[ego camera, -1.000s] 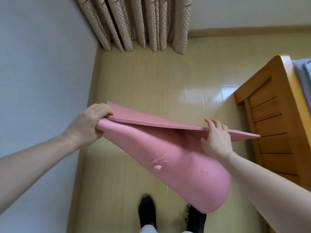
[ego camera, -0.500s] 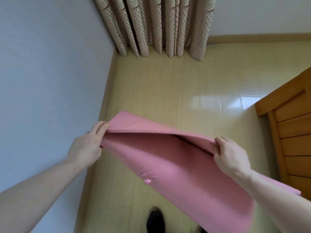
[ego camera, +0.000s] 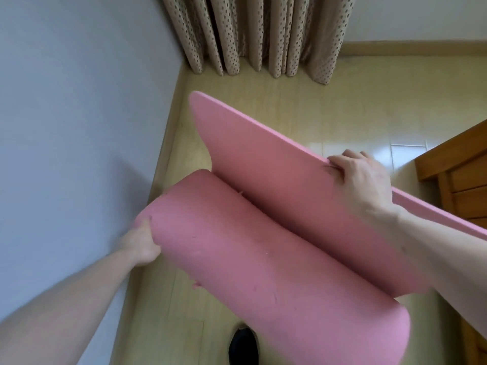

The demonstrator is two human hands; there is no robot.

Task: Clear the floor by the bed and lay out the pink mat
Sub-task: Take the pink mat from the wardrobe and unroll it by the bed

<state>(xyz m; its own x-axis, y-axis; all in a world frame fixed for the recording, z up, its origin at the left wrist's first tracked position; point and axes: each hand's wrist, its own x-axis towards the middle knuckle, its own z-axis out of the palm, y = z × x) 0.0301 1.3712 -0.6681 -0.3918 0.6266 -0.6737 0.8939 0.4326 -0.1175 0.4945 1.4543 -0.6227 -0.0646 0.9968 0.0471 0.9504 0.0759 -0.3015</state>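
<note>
Two hands, left hand (ego camera: 141, 245) and right hand (ego camera: 362, 180), hold one pink mat (ego camera: 276, 227).

Left hand (ego camera: 141, 243) low at left, fingers hidden; right hand (ego camera: 361, 180) raised at right, fingers curled, thumb pinching; both forearms extended.

A pale yellow floor (ego camera: 355, 106) runs up to a beige dotted curtain (ego camera: 258, 32) hanging in folds at the far end. Left of the curtain stands a plain grey-blue wall (ego camera: 79, 101), right of it a white wall (ego camera: 421, 17) with a low skirting board. Nearer, to the curtain's right, wooden furniture (ego camera: 463, 180) meets the floor, where daylight glints.
</note>
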